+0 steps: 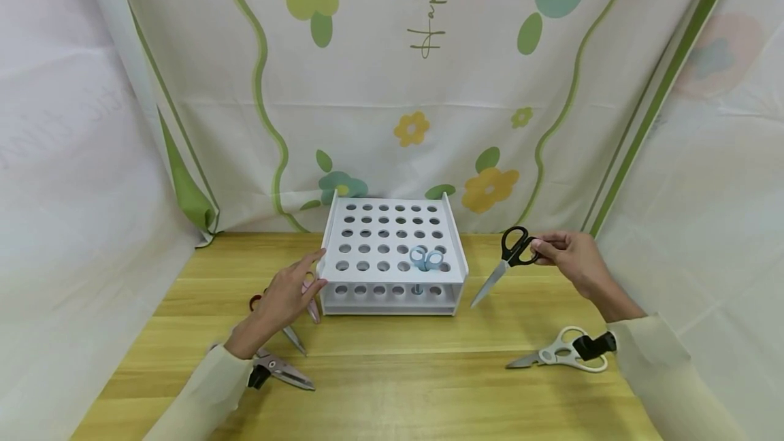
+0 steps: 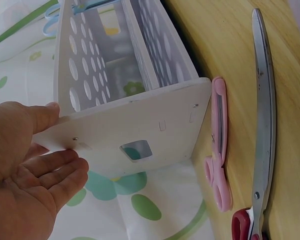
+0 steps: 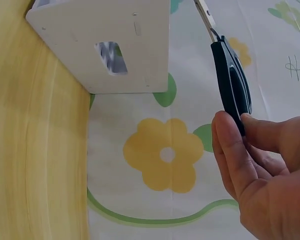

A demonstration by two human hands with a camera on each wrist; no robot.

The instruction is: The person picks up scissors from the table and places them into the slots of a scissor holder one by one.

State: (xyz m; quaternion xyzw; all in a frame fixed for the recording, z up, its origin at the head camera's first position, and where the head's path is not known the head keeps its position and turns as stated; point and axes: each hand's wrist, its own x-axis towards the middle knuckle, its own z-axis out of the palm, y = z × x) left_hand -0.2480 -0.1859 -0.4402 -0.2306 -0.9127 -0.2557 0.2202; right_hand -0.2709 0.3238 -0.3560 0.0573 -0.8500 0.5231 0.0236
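My left hand (image 1: 283,297) touches the left side panel of a white rack (image 1: 392,275) with rows of round holes. Its thumb meets the panel's edge, and loosely bent fingers lie against the outer face in the left wrist view. To the rack's right, my right hand (image 1: 574,258) pinches one handle loop of black-handled scissors (image 1: 492,282). Their blades point down and left, above the table. Light-blue-handled scissors (image 1: 425,259) stand in a front-row hole near the right.
Pink scissors (image 2: 218,145) and red-handled scissors (image 2: 263,115) lie left of the rack. Mauve scissors (image 1: 284,370) lie nearer, partly under the left forearm. White-handled scissors (image 1: 560,354) rest at the right beside the right sleeve. A patterned curtain (image 1: 380,87) hangs behind the rack.
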